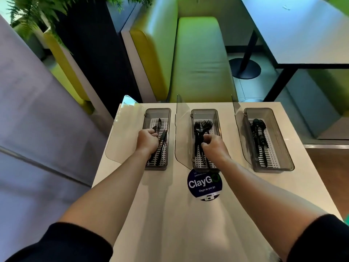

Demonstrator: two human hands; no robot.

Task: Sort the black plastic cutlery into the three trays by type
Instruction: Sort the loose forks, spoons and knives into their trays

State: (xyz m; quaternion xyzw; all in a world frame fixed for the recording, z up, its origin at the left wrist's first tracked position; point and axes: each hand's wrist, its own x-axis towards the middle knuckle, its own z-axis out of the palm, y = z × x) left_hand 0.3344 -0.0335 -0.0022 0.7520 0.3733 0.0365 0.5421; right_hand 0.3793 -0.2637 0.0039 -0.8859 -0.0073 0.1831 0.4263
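Note:
Three smoky plastic trays stand in a row on a white table. The left tray (167,112) holds black knives (159,124). My left hand (147,139) is inside it, fingers curled round a knife. The middle tray (204,111) holds black forks (203,125); my right hand (214,146) reaches into it and grips fork handles. The right tray (268,111) holds black spoons (259,129) and no hand is near it.
Clear acrylic dividers (181,118) stand between the trays. A round dark "ClayGo" sticker (204,184) lies on the table (170,214) in front of the middle tray. Beyond the table are a green bench (198,53), another table (294,29) and plants (37,10).

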